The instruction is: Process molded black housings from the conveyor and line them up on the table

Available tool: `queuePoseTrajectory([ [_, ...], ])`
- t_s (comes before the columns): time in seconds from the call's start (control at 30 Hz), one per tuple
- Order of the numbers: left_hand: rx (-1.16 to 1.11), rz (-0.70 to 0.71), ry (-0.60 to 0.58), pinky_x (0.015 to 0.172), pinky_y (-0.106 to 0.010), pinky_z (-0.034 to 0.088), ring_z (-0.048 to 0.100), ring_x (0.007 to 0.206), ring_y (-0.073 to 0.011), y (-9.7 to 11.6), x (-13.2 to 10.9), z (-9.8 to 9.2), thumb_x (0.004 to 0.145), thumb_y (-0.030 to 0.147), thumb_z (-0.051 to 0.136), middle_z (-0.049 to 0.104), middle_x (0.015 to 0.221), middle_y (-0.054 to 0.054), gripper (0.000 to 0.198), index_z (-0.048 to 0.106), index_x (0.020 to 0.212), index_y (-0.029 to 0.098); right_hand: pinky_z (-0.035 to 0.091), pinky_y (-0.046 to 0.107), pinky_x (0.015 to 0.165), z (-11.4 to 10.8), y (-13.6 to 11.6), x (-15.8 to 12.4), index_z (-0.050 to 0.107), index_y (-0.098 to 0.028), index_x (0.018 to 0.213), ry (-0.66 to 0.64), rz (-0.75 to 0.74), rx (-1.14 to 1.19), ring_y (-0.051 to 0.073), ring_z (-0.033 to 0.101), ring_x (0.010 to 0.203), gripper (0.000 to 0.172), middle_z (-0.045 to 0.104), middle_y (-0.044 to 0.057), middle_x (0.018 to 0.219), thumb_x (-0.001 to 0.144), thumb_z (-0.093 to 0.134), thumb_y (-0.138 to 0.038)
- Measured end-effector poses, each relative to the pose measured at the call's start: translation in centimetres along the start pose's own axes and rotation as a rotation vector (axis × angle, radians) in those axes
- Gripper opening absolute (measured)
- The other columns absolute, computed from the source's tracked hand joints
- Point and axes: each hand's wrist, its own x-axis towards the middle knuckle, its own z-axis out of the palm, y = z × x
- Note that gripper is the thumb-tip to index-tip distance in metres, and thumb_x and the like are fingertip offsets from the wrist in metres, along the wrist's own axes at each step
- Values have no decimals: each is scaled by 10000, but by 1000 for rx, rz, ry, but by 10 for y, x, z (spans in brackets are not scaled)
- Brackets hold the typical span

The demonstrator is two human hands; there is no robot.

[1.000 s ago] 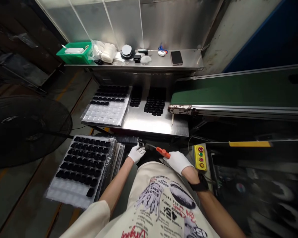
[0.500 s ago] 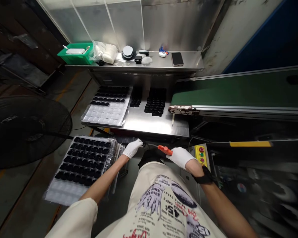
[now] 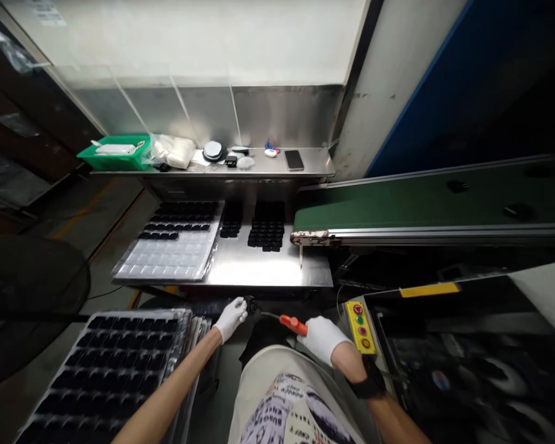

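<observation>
In the head view my left hand point(image 3: 232, 319), in a white glove, pinches a small black plastic part point(image 3: 250, 304) in front of the metal table's edge. My right hand point(image 3: 324, 340), also gloved in white, is wrapped round an orange air blow gun point(image 3: 293, 324). Its thin, slightly bent nozzle point(image 3: 269, 314) points left at the black part; whether it touches cannot be made out. Below my left forearm lies a clear tray point(image 3: 181, 320) filled with rows of similar black parts. Another tray point(image 3: 171, 262), partly filled, rests on the metal table point(image 3: 240, 269), beside two groups of black parts point(image 3: 267, 228).
A green conveyor belt point(image 3: 374, 206) carrying dark parts runs off to the right. Nearby is a yellow button box point(image 3: 361, 327). The back shelf point(image 3: 314, 163) holds a green bin point(image 3: 115, 159) and a phone point(image 3: 294, 160). A large fan point(image 3: 32, 302) stands at left.
My view has tilted upward and shifted right, so the scene sits lower and further left. The black part shows more clearly in my left hand. More dark parts are visible on the belt.
</observation>
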Motion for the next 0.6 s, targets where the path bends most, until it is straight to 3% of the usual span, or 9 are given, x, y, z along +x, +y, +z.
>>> queuePoseTrajectory([
  [0.07, -180, -92, -5, 487, -107, 293, 372, 499, -35, -7, 2, 9, 855, -22, 732, 415, 696, 72, 305, 534, 747, 184, 595, 379, 869, -4, 6, -4, 884, -203, 1110, -15, 10, 20, 385, 836, 1102, 287, 862, 181, 1132, 991, 734, -416],
  [0.23, -532, -250, -42, 473, -84, 346, 399, 507, -10, -15, 2, 32, 992, -30, 530, 588, 879, -34, 242, 636, 904, 169, 594, 387, 847, 3, 19, -2, 879, -210, 1082, 22, 110, 81, 379, 838, 1069, 298, 854, 181, 1143, 999, 719, -446],
  [0.33, -675, -289, -41, 456, -92, 347, 407, 503, -10, -12, 7, 42, 1022, -5, 532, 589, 898, -42, 253, 697, 1021, 186, 576, 363, 860, 14, 27, 14, 882, -216, 1044, 87, 135, 129, 360, 832, 1083, 220, 857, 167, 1118, 977, 737, -367],
  [0.4, -748, -293, -37, 454, -90, 332, 404, 502, -3, -6, 12, 44, 1030, 10, 541, 586, 901, -35, 264, 721, 1064, 201, 563, 317, 807, 13, 32, 35, 877, -209, 1003, 129, 81, 307, 302, 838, 962, 202, 863, 133, 996, 986, 715, -329],
  [0.5, -827, -287, -42, 472, -82, 323, 413, 522, 6, 9, 18, 41, 1022, 15, 565, 595, 917, -21, 287, 746, 1070, 231, 543, 244, 668, -10, 37, 77, 826, -159, 1142, 266, 68, 590, 183, 769, 704, 344, 859, 110, 1001, 1087, 561, -371],
  [0.6, -874, -290, -70, 533, -97, 381, 473, 589, -6, 32, 23, 34, 991, 22, 633, 604, 935, -17, 273, 763, 1071, 248, 549, 205, 686, -53, 41, 125, 737, -86, 1305, 404, 108, 608, 144, 738, 715, 481, 842, 150, 1087, 1149, 399, -390],
])
